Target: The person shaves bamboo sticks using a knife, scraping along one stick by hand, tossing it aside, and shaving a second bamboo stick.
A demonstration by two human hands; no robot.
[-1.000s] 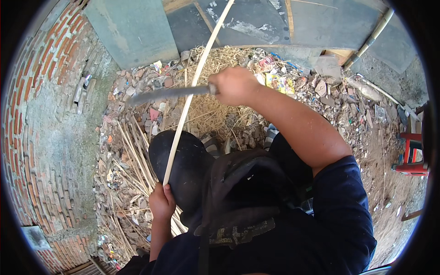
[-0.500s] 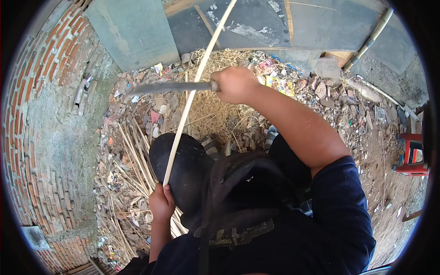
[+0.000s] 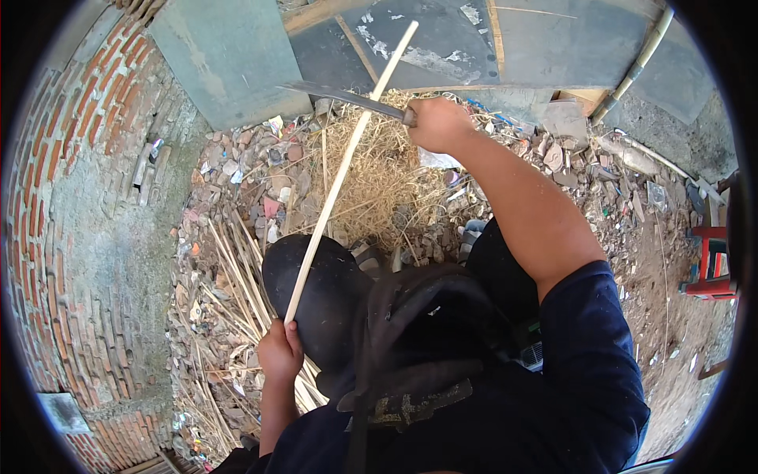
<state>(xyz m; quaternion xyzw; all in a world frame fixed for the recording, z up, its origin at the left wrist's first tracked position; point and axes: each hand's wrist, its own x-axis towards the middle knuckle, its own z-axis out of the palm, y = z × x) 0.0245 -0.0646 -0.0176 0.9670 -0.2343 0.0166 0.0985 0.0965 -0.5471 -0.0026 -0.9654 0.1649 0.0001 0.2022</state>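
My left hand [image 3: 279, 352] is closed on the lower end of a long pale strip of split bamboo [image 3: 332, 197], which slants up and away over my left knee. My right hand [image 3: 439, 125], arm stretched out, grips the handle of a machete [image 3: 347, 98]. Its long dark blade points left and crosses the strip toward the far end; whether its edge bites into the strip I cannot tell. Beneath the strip, a heap of curled shavings [image 3: 371, 170] covers the ground beyond my feet.
A bundle of pale bamboo strips [image 3: 237, 272] lies on the rubble by my left leg. A brick wall [image 3: 75, 237] rises at the left, and grey panels [image 3: 395, 59] stand across the far side. At the right are a red stool [image 3: 711, 265] and a leaning bamboo pole [image 3: 634, 67].
The machete and my right hand have moved farther out along the strip and to the right, the blade now tilting up leftward. The strip's far end has come lower into view.
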